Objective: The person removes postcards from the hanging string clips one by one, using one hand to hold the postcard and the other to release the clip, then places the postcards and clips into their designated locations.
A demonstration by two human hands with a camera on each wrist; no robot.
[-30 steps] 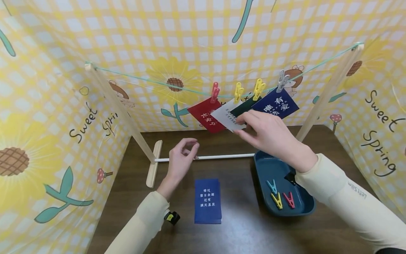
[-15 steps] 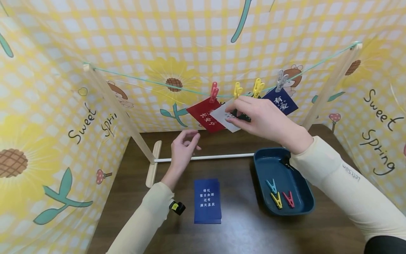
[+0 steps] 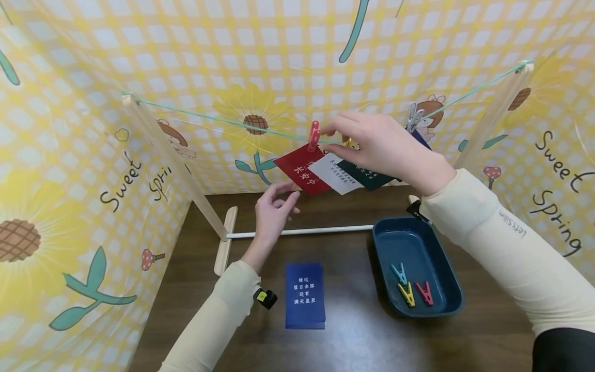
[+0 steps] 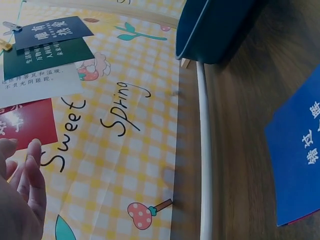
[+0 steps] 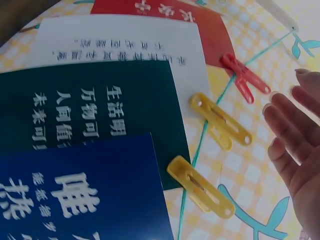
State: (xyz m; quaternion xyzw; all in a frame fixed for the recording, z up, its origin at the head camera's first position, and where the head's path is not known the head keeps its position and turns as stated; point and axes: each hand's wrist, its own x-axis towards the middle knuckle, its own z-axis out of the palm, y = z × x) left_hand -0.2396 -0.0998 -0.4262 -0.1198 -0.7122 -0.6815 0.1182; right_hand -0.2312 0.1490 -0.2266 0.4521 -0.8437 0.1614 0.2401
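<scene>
Nearest, on a brown wooden table [image 3: 362, 289], a stack of blue rectangular cards [image 3: 304, 312]. Beyond, left hand [image 3: 274, 209], loosely curled around nothing, just beside the lower edge of a red printed card [image 3: 297, 164]; touching or not, cannot tell. Hangs slantwise. Higher, right hand [image 3: 381, 144], relaxed, thumb apart, empty, nearer to the red plastic clothespin [image 3: 314, 137]: just left of the fingertips, long axis nearly upright, on a green string [image 3: 209, 119].
</scene>
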